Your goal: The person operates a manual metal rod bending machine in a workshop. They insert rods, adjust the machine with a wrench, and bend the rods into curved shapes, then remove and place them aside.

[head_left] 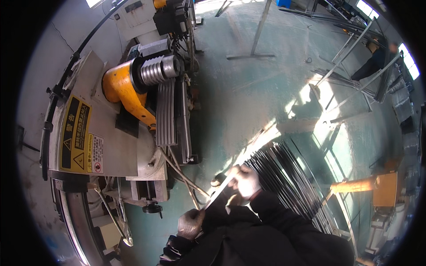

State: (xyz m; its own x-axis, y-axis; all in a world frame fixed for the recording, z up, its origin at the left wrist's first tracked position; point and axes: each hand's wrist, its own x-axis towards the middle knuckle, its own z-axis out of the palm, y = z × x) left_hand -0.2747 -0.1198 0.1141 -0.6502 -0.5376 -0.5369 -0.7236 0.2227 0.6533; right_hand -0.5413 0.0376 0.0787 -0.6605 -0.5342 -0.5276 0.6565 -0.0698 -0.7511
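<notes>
Both my hands wear pale work gloves. Between them slants a thin, bright, straight strip (220, 189), its exact kind not clear in the glare. My left hand (191, 224) is closed round the strip's lower end, close to my body. Farther up and to the right, my right hand (246, 181) grips the other end with bent fingers, slightly blurred. Just beyond my right hand lies a wide bundle of thin dark metal rods (288, 181).
On the left stands a large bending machine with an orange arm (126, 91), a grooved steel roller (155, 71) and a warning-labelled cover (111, 146). A wooden-topped stand (355, 186) is at right. Metal frames (259, 31) stand on the green floor; a person (372, 62) bends at far right.
</notes>
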